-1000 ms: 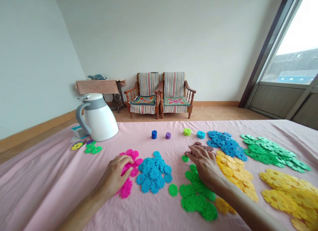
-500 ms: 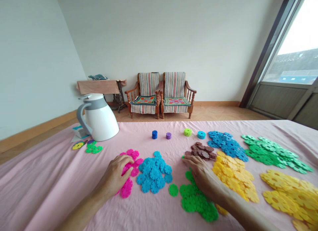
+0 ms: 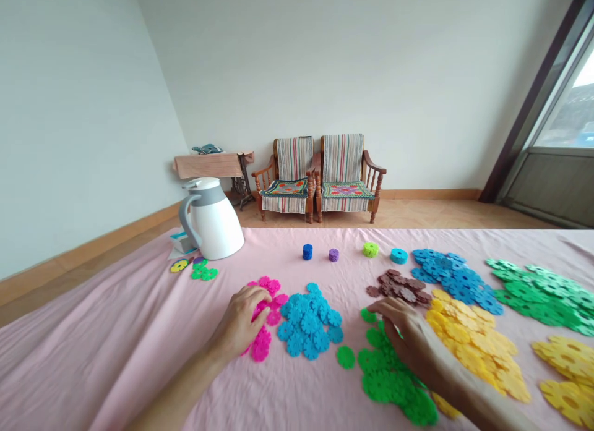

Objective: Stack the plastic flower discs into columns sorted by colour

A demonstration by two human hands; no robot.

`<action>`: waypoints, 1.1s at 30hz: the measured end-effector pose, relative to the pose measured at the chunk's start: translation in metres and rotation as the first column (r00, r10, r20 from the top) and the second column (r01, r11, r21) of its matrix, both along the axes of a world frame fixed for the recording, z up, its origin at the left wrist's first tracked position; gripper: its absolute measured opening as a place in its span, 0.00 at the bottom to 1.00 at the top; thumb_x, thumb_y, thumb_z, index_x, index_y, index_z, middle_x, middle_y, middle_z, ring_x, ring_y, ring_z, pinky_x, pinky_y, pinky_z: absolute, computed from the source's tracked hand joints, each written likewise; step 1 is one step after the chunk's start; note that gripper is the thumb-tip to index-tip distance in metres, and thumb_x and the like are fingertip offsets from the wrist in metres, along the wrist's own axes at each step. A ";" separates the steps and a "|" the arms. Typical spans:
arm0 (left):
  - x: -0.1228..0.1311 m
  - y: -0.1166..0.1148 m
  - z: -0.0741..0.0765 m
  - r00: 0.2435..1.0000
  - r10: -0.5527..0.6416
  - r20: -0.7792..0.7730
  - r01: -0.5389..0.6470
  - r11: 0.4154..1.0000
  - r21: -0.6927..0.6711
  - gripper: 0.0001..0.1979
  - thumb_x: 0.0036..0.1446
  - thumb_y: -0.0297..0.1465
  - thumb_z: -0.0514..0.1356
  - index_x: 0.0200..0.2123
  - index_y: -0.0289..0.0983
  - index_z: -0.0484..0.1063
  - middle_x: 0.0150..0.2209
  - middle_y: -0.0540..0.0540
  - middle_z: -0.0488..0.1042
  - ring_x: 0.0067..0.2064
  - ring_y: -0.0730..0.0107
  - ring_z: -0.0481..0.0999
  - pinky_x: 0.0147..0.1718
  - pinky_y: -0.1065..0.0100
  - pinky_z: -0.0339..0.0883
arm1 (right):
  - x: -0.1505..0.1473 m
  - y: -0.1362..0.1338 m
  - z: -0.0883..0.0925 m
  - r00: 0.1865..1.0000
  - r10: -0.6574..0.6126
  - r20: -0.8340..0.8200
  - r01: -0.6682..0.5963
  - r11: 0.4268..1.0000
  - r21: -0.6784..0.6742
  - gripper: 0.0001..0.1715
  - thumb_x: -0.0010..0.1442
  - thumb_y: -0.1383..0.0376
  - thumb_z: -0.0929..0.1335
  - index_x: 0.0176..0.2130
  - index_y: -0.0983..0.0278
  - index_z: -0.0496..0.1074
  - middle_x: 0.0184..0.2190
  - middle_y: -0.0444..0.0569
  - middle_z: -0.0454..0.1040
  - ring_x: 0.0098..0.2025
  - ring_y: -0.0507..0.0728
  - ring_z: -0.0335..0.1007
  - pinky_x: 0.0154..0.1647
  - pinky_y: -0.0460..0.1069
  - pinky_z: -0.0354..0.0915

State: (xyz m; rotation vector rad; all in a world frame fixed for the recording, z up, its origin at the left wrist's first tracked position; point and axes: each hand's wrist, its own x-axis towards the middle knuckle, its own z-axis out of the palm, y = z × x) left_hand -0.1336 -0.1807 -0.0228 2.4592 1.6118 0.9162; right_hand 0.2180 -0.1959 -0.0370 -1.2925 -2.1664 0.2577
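Observation:
My left hand [image 3: 248,313] rests over a loose group of pink flower-shaped discs [image 3: 260,345], its fingers bent and the thumb held apart. A heap of light-blue discs [image 3: 309,323] lies just right of it. My right hand [image 3: 408,335] reaches over a pile of green discs [image 3: 394,384], fingers stretched out. Its fingertips are at a single green disc [image 3: 369,315] at the pile's far edge. Another green disc [image 3: 346,357] lies apart to the left. Brown discs [image 3: 401,285] lie just beyond the right hand, and yellow discs [image 3: 468,338] on its right side.
Along the back stand small disc stacks: dark blue [image 3: 307,252], purple [image 3: 333,255], lime [image 3: 370,250] and cyan [image 3: 398,256]. A white jug [image 3: 216,224] stands back left beside a few mixed discs [image 3: 204,271]. Blue discs [image 3: 457,279] and dark-green discs [image 3: 545,298] spread to the right.
The view has turned left, so everything sits farther right. My right hand has drawn back slightly toward me, with the green disc at its fingertips. My left hand stays over the pink discs.

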 end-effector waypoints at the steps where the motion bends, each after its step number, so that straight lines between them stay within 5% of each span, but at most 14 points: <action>1: 0.000 0.000 0.000 1.000 0.001 0.008 -0.002 1.000 0.005 0.08 0.54 0.24 0.55 0.36 0.39 0.73 0.39 0.45 0.76 0.45 0.61 0.73 0.47 0.60 0.67 | -0.001 -0.001 0.000 1.000 -0.008 -0.001 0.008 1.000 0.003 0.19 0.62 0.70 0.57 0.43 0.64 0.74 0.43 0.56 0.75 0.47 0.61 0.71 0.47 0.56 0.65; 14: -0.002 0.002 -0.003 0.978 0.118 0.170 -0.144 0.978 0.152 0.10 0.58 0.29 0.52 0.38 0.38 0.73 0.39 0.44 0.77 0.44 0.61 0.75 0.46 0.60 0.69 | -0.058 -0.001 0.026 0.992 0.107 0.060 -0.098 0.985 -0.139 0.13 0.56 0.70 0.65 0.42 0.62 0.73 0.38 0.51 0.72 0.43 0.59 0.69 0.44 0.52 0.64; 23: -0.008 0.004 -0.002 0.943 0.194 0.271 -0.240 0.959 0.149 0.10 0.56 0.30 0.52 0.37 0.38 0.73 0.38 0.44 0.78 0.42 0.62 0.76 0.43 0.61 0.71 | -0.065 0.012 0.032 0.994 0.097 0.057 -0.082 0.971 -0.224 0.11 0.55 0.74 0.64 0.33 0.65 0.75 0.33 0.50 0.73 0.36 0.55 0.71 0.37 0.48 0.63; 29: -0.013 0.006 -0.003 0.918 0.238 0.316 -0.279 0.956 0.089 0.10 0.56 0.33 0.53 0.37 0.39 0.73 0.38 0.45 0.78 0.42 0.62 0.78 0.43 0.63 0.72 | -0.065 0.050 0.032 1.000 -0.018 0.011 0.020 0.979 -0.203 0.09 0.58 0.73 0.65 0.33 0.65 0.75 0.30 0.46 0.73 0.34 0.54 0.71 0.36 0.48 0.63; 33: -0.018 0.008 -0.005 0.895 0.298 0.331 -0.332 0.942 0.050 0.10 0.57 0.34 0.54 0.37 0.38 0.73 0.38 0.45 0.79 0.41 0.61 0.78 0.43 0.62 0.72 | -0.076 0.093 0.021 0.996 -0.092 -0.008 0.089 0.974 -0.209 0.08 0.63 0.63 0.67 0.33 0.66 0.71 0.26 0.40 0.71 0.29 0.51 0.70 0.33 0.49 0.67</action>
